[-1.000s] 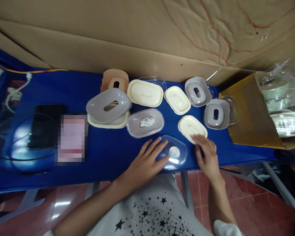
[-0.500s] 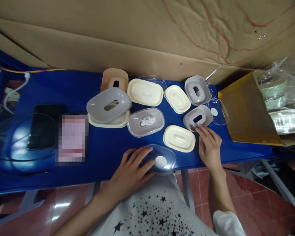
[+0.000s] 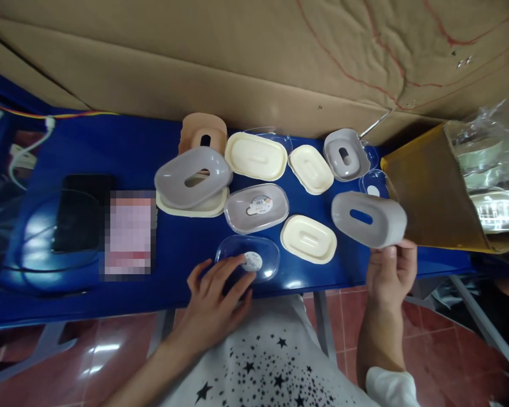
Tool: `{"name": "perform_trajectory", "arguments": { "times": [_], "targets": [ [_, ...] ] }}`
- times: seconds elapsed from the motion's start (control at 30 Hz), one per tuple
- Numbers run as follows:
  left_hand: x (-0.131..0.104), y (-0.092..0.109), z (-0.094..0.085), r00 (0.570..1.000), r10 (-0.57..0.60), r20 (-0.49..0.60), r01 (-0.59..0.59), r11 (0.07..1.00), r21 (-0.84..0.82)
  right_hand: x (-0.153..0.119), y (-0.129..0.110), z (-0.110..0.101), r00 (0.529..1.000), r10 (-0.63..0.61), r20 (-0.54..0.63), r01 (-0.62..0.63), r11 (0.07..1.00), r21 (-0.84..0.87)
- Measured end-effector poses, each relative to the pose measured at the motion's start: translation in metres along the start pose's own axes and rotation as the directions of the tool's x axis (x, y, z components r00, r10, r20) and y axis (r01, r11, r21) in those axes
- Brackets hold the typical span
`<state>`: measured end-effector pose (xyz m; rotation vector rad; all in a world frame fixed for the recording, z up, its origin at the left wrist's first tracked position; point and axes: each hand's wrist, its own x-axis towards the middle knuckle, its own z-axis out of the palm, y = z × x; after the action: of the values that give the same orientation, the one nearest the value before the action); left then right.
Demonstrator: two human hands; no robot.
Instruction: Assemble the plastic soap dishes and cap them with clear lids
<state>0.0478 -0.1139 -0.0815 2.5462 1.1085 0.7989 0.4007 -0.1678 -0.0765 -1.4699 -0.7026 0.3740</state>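
My right hand (image 3: 391, 272) pinches the near right end of a grey oval plastic box (image 3: 384, 226) with a slot in its base and holds it tilted above the table. My left hand (image 3: 223, 291) rests with fingers spread on a clear oval lid (image 3: 266, 265) that bears a round white label. Between the hands lies a cream oval tray (image 3: 309, 239). Beyond the clear lid is a grey box under a clear lid with a label (image 3: 261, 204).
Farther back lie cream trays (image 3: 257, 158), another grey box (image 3: 346, 155), a tilted grey box (image 3: 173, 178) and an orange one (image 3: 190, 127). A cardboard carton (image 3: 424, 198) with wrapped pieces stands right. A black device (image 3: 80, 220) and cables lie left on the blue table (image 3: 173, 265).
My right hand has gripped the grey box and lifted it toward the right, turning it. My left hand has slid the clear lid to the left.
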Motion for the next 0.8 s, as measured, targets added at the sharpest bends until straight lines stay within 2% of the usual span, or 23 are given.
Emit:
{"name": "perform_trajectory", "arguments": {
  "times": [0.13, 0.23, 0.3, 0.37, 0.4, 0.47, 0.53, 0.6, 0.63, 0.7, 0.77, 0.8],
  "targets": [
    [0.026, 0.020, 0.011, 0.987, 0.136, 0.089, -0.132, 0.990, -0.048, -0.006, -0.001, 0.009, 0.981, 0.188, 0.037, -0.191, 0.966, 0.172],
    [0.051, 0.028, 0.025, 0.960, 0.215, 0.177, -0.222, 0.975, 0.019, -0.008, 0.005, 0.008, 0.920, 0.389, 0.037, -0.382, 0.874, 0.302],
    [0.065, 0.030, 0.033, 0.946, 0.229, 0.229, -0.250, 0.966, 0.066, -0.009, 0.008, 0.000, 0.886, 0.460, 0.060, -0.459, 0.848, 0.266],
    [0.073, 0.031, 0.039, 0.931, 0.236, 0.279, -0.271, 0.958, 0.094, -0.009, 0.010, -0.013, 0.880, 0.462, 0.109, -0.472, 0.876, 0.099],
    [0.075, 0.031, 0.041, 0.923, 0.245, 0.297, -0.284, 0.954, 0.096, -0.009, 0.010, -0.020, 0.885, 0.444, 0.140, -0.445, 0.895, -0.026],
    [0.075, 0.032, 0.043, 0.909, 0.270, 0.318, -0.310, 0.947, 0.082, -0.008, 0.007, -0.034, 0.912, 0.376, 0.166, -0.310, 0.895, -0.321],
    [0.072, 0.034, 0.043, 0.904, 0.281, 0.322, -0.317, 0.946, 0.063, -0.004, 0.003, -0.043, 0.957, 0.244, 0.155, -0.113, 0.809, -0.578],
    [0.069, 0.036, 0.043, 0.901, 0.287, 0.326, -0.320, 0.946, 0.051, 0.003, -0.002, -0.045, 0.978, 0.051, 0.204, 0.107, 0.715, -0.691],
    [0.068, 0.037, 0.042, 0.897, 0.293, 0.331, -0.325, 0.945, 0.045, 0.007, -0.003, -0.043, 0.960, -0.025, 0.280, 0.220, 0.685, -0.694],
    [0.066, 0.039, 0.041, 0.881, 0.317, 0.351, -0.347, 0.938, 0.024, 0.017, -0.003, -0.036, 0.871, -0.078, 0.484, 0.411, 0.656, -0.633],
    [0.065, 0.041, 0.040, 0.863, 0.349, 0.364, -0.372, 0.928, -0.008, 0.026, -0.001, -0.028, 0.768, -0.026, 0.639, 0.507, 0.635, -0.583],
    [0.065, 0.041, 0.039, 0.858, 0.362, 0.364, -0.380, 0.925, -0.024, 0.029, 0.001, -0.024, 0.736, -0.003, 0.677, 0.528, 0.628, -0.572]
  ]
}}
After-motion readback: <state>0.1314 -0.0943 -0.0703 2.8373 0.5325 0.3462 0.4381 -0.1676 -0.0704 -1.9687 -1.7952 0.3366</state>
